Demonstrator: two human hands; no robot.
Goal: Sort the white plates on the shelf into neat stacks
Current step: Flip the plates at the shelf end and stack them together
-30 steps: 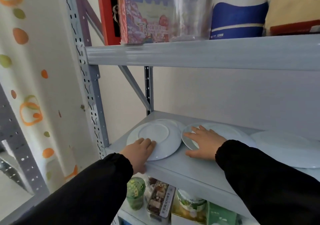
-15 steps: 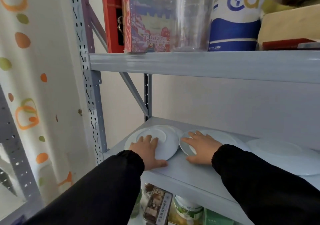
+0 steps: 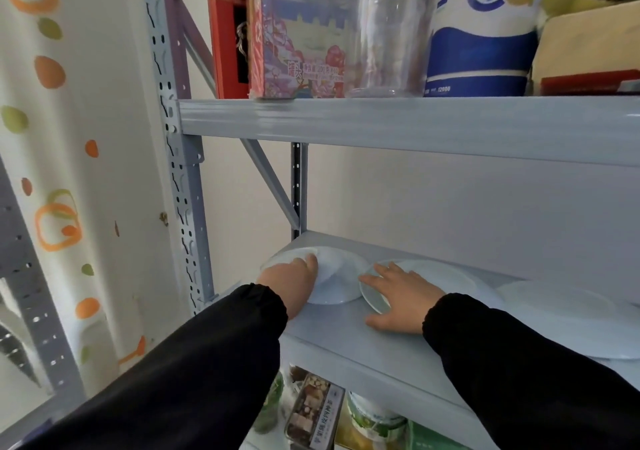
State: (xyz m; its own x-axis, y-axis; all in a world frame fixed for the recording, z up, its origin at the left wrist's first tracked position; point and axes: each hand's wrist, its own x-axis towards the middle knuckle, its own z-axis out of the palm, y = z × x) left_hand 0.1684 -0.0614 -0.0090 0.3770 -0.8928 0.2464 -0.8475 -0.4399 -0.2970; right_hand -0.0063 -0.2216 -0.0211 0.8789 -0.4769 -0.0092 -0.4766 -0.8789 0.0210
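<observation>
Three white plates lie on the grey shelf (image 3: 341, 333). The left plate (image 3: 337, 278) is upside down near the shelf's left end. My left hand (image 3: 292, 281) rests on top of it, fingers laid over its raised base. The middle plate (image 3: 440, 276) sits just right of it, rims nearly touching. My right hand (image 3: 398, 299) lies flat on the middle plate's near-left part with fingers spread and the thumb on the shelf. A third, larger plate (image 3: 575, 314) sits at the right, partly hidden by my right sleeve.
The upper shelf beam (image 3: 381, 123) hangs low over the plates, carrying a printed box (image 3: 298, 33), a clear jar (image 3: 391, 26) and a blue-and-white container (image 3: 481, 33). A perforated post (image 3: 176, 179) stands at the left. Jars and packets (image 3: 318, 415) fill the shelf below.
My left hand has slid farther onto the left plate, from its near rim to its base. The right hand stays on the middle plate. The view has tilted upward.
</observation>
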